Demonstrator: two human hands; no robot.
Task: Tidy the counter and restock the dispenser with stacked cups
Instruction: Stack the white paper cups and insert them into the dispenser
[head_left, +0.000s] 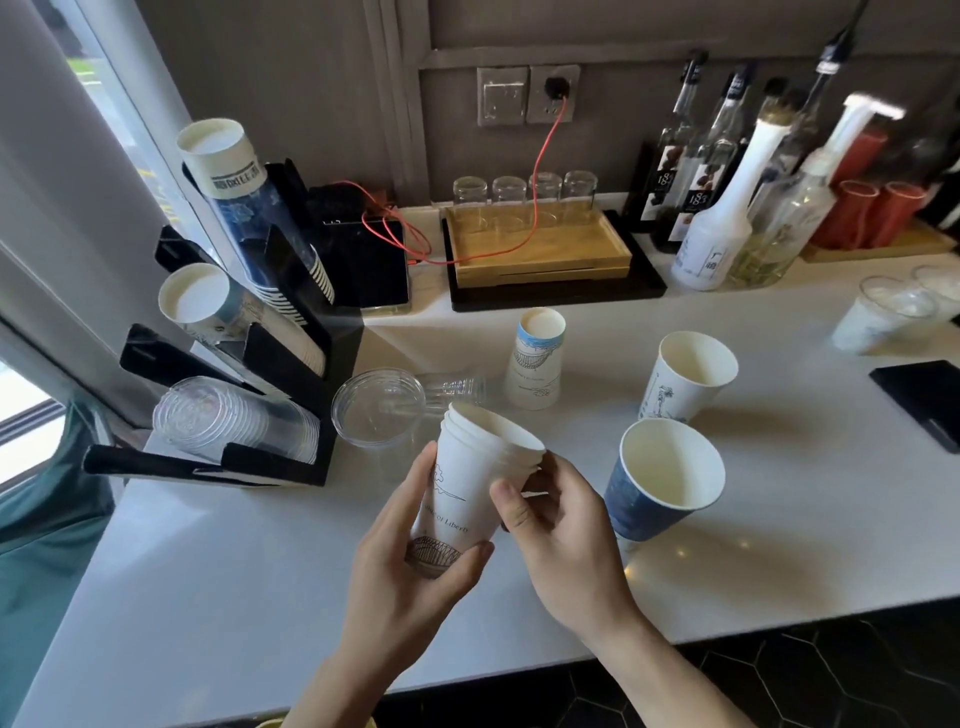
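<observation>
— So, from the head camera, what are the hands doing?
— Both hold a stack of white paper cups (470, 486), tilted, mouth up and away, above the white bench (260, 561). The left hand (410, 566) has its fingers (470, 558) wrapped closed around the lower half of the stack; the right hand (561, 535) pinches the nested rims at the top with thumb and fingertips

— And the dispenser?
— A black tiered cup dispenser (291, 364) stands at the left end of the bench. Its top slot holds blue paper cups (244, 197), the middle one white cups (208, 306), the bottom one clear plastic cups (234, 418), all lying slanted with bases outward

— What's loose on the bench?
— A clear plastic cup (384, 410) lies on its side just beside the dispenser. Behind the stack, a white printed cup (535, 358) stands upside down. To the right, a white cup (685, 376) and a blue cup (662, 483) stand upright, the blue one nearer and close to the right hand

— Anything further back?
— A wooden tray (540, 247) with four upturned glasses (524, 195), crossed by a red cable (540, 171), and syrup bottles (727, 208) along the wall
</observation>
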